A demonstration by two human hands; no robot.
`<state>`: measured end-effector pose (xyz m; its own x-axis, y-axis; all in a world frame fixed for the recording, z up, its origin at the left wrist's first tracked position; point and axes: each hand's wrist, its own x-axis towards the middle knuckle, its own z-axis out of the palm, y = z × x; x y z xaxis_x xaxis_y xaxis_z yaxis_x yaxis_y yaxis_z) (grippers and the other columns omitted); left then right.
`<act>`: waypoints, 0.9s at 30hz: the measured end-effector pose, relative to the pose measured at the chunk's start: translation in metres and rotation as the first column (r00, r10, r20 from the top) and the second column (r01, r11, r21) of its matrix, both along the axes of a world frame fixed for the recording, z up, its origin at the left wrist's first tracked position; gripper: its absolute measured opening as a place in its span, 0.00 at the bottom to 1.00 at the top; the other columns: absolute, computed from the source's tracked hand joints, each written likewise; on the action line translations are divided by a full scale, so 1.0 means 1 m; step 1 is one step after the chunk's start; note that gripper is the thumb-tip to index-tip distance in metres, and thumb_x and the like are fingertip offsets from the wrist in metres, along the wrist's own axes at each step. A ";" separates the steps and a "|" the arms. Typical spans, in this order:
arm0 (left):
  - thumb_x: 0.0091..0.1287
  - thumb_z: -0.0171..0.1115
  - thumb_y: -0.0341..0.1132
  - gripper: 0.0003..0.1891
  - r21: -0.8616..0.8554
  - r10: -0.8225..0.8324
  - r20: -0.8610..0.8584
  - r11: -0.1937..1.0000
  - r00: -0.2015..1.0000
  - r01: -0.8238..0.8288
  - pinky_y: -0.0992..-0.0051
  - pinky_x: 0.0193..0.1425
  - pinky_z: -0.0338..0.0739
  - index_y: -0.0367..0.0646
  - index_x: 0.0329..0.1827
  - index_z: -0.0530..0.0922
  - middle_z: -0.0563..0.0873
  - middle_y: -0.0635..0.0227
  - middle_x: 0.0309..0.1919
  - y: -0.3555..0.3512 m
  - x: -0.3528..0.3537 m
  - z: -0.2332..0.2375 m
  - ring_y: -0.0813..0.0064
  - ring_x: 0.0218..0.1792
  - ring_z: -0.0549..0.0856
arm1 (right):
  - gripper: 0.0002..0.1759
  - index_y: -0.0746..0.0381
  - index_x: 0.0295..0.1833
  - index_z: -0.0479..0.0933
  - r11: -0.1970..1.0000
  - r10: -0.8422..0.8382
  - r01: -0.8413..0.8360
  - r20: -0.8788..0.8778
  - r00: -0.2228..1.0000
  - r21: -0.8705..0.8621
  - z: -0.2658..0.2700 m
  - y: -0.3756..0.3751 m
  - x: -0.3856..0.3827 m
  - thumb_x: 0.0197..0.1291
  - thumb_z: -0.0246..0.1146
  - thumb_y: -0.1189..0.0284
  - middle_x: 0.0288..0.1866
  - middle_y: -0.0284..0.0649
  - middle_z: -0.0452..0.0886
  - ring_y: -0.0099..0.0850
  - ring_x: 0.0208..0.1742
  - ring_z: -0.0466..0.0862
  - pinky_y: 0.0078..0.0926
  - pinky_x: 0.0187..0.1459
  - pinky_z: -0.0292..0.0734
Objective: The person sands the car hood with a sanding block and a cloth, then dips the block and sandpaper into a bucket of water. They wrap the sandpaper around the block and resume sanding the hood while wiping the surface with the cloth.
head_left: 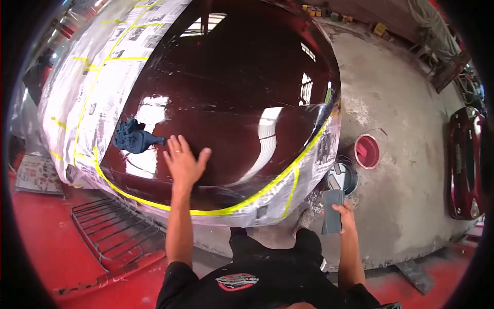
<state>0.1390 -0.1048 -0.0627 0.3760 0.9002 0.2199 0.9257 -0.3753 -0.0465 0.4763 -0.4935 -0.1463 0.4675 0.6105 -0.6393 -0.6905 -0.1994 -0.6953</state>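
My left hand (186, 160) lies with spread fingers on or just over the glossy dark-red car hood (206, 123); whether the palm touches cannot be told. Just left of its fingertips a crumpled blue cloth (135, 138) rests on the hood. In my right hand (347, 216), off the car's right side, is a grey sheet of sandpaper (333, 208), gripped at its right edge with the thumb on top. Beyond the sheet stands a dark bucket (351, 177) with pale flat pieces in it, partly hidden by the sheet.
Newspaper and plastic masking (85, 103) with yellow tape (226, 211) borders the hood. A red bucket (378, 154) stands on the concrete floor (401, 206). A black metal rack (110, 229) lies at lower left. Farther right is a dark-red car part (465, 165).
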 end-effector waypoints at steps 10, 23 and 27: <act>0.75 0.52 0.51 0.33 0.056 -0.170 0.011 0.984 0.985 0.169 0.34 0.78 0.47 0.44 0.79 0.66 0.61 0.45 0.79 -0.081 0.175 -0.058 0.40 0.79 0.58 | 0.43 0.65 0.79 0.61 0.984 0.093 -0.094 -0.016 0.996 -0.154 -0.089 -0.098 0.071 0.55 0.67 0.81 0.67 0.43 0.77 0.37 0.66 0.77 0.36 0.65 0.73; 0.70 0.63 0.42 0.21 -0.318 -0.366 0.535 0.748 0.762 0.582 0.44 0.76 0.60 0.42 0.63 0.81 0.74 0.47 0.70 -0.270 0.290 -0.143 0.46 0.71 0.72 | 0.29 0.55 0.68 0.70 0.947 -0.181 0.165 -0.036 0.983 -0.276 -0.111 -0.104 0.140 0.61 0.65 0.80 0.56 0.40 0.81 0.37 0.53 0.85 0.40 0.51 0.85; 0.72 0.60 0.41 0.18 -0.688 0.062 0.672 0.418 0.738 0.592 0.56 0.68 0.74 0.42 0.60 0.81 0.84 0.51 0.60 -0.353 0.336 -0.269 0.50 0.61 0.82 | 0.24 0.56 0.59 0.74 0.894 -0.126 0.176 0.144 0.981 -0.411 -0.223 -0.106 0.202 0.55 0.64 0.80 0.48 0.39 0.82 0.36 0.49 0.83 0.39 0.48 0.83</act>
